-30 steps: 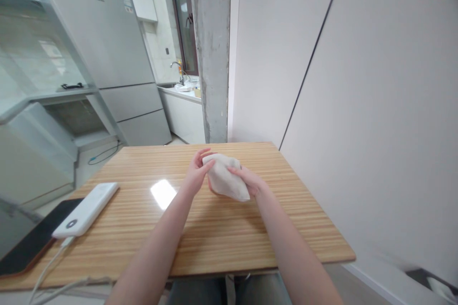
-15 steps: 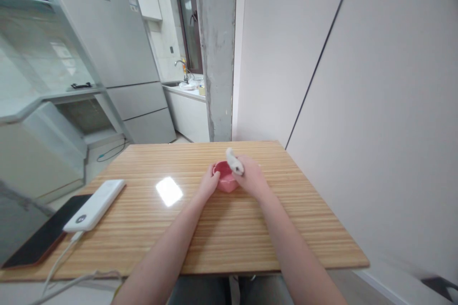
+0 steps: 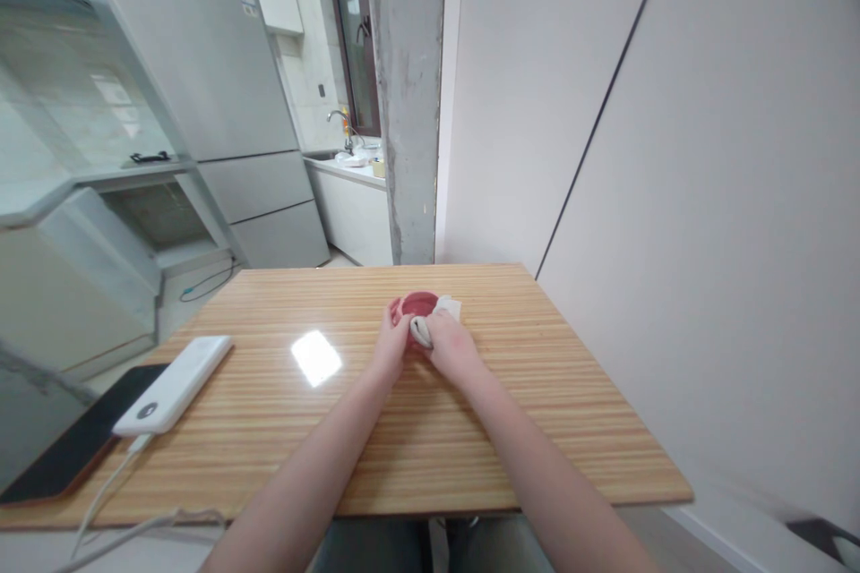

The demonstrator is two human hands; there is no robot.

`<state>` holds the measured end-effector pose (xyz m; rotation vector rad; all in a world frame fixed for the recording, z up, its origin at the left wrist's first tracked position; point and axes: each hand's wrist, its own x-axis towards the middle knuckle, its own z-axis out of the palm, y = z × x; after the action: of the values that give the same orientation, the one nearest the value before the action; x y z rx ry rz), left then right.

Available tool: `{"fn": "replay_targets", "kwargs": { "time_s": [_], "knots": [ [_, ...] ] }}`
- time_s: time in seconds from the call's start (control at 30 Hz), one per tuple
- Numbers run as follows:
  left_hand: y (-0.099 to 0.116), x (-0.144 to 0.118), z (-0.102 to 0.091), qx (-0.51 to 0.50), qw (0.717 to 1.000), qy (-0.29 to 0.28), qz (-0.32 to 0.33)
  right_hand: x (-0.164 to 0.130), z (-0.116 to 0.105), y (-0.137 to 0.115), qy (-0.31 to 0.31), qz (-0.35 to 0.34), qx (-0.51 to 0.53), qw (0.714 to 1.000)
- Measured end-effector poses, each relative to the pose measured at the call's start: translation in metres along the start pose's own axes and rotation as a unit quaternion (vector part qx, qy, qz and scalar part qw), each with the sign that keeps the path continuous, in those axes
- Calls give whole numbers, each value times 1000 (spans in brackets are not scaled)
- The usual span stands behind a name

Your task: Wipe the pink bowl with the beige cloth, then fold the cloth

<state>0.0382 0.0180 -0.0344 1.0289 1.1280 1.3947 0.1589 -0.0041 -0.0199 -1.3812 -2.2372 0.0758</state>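
The left hand [image 3: 392,344] grips a pink, round-mouthed bowl [image 3: 420,302], likely steadying it over the striped wooden bench [image 3: 557,430], while the right hand [image 3: 451,346] clutches bunched white cloth [image 3: 420,332] at its rim.

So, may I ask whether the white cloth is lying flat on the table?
No, the white cloth is bunched in the right hand, at the pink bowl.

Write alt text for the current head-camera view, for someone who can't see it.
A person's left hand holds a pink bowl over a wooden table, while the right hand holds a pale cloth at the bowl's rim. To the left, a white device with a cable lies near a dark flat object; a grey refrigerator stands beyond.
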Motion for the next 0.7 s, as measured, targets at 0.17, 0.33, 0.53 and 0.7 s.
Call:
{"fn": "replay_targets", "kwargs": {
  "time_s": [0.17, 0.33, 0.53, 0.7],
  "knots": [
    [4, -2, -1, -40, 999, 7, -20, 7, 7, -3, 56, -57, 9, 997],
    [18, 6, -25, 189, 975, 36, 116, 8, 19, 2, 43, -62, -23, 997],
    [27, 5, -29, 270, 944, -1, 188, 9, 30, 3, 47, -21, -49, 997],
    [24, -1, -18, 215, 960, 35, 177, 9, 33, 3, 46, -82, 92, 991]
  ]
}}
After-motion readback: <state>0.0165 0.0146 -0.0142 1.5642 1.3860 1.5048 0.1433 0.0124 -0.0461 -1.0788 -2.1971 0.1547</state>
